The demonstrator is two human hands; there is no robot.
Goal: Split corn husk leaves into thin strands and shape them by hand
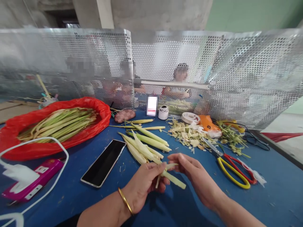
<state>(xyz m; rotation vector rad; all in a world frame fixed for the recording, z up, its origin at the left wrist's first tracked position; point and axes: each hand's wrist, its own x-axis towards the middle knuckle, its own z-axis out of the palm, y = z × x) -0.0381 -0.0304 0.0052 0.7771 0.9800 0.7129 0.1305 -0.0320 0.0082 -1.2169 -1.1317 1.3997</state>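
Note:
My left hand (151, 178), wearing a gold bangle (125, 200), grips a pale green leaf strip (176, 180) with shorter strips crossing it near the thumb. Close on its right, my right hand (189, 168) has loosely curled fingers, with the thumb apart from the fingertips. A short strip end lies in front of those fingers, with no clear grip on it. Just beyond both hands, several pale green leaf bundles (151, 139) with pointed ends rest on the blue table (109, 201). Scissors (233, 167) with red and yellow handles lie right of my right hand.
A red plastic bag (78, 146) of long green stalks (63, 124) stands left, near a purple power strip (35, 179) with white cable. A phone (104, 164) lies flat. Leaf scraps (187, 135), tape (190, 118) and an orange packet (209, 124) sit before a perforated metal screen (153, 53); people sit behind it.

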